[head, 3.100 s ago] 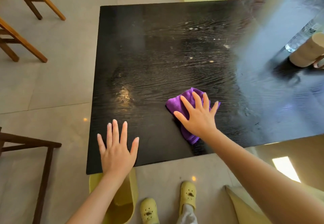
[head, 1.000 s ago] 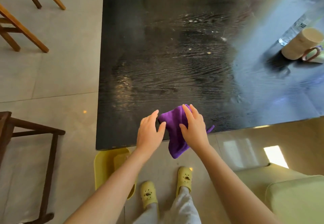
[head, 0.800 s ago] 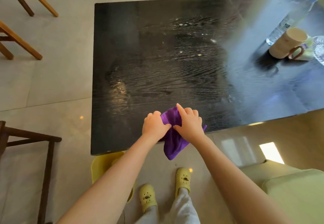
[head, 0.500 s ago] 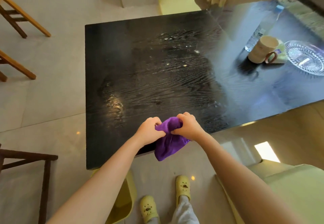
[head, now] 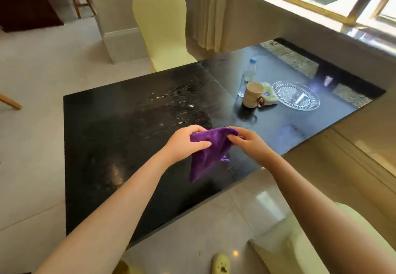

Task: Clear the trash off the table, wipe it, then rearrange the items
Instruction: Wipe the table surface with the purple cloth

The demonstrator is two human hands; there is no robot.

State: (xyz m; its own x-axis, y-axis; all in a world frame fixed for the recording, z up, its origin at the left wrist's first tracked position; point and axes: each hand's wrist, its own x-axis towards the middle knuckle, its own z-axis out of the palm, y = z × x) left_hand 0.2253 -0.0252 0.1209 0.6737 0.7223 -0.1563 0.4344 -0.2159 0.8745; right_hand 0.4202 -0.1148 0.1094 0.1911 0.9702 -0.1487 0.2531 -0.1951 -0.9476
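Both hands — left (head: 186,143), right (head: 248,143) — pinch the cloth (head: 206,151) above the table (head: 120,145); mug (head: 252,94) and dish (head: 296,94) at two o'clock.

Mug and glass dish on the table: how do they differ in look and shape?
The mug is opaque beige, while the glass dish is clear with a cut pattern. The mug stands tall with a brown handle; the dish is wide, shallow and has no handle. The mug sits beside the bottle; the dish lies farther right. Both rest upright on the black table, and neither is touched.
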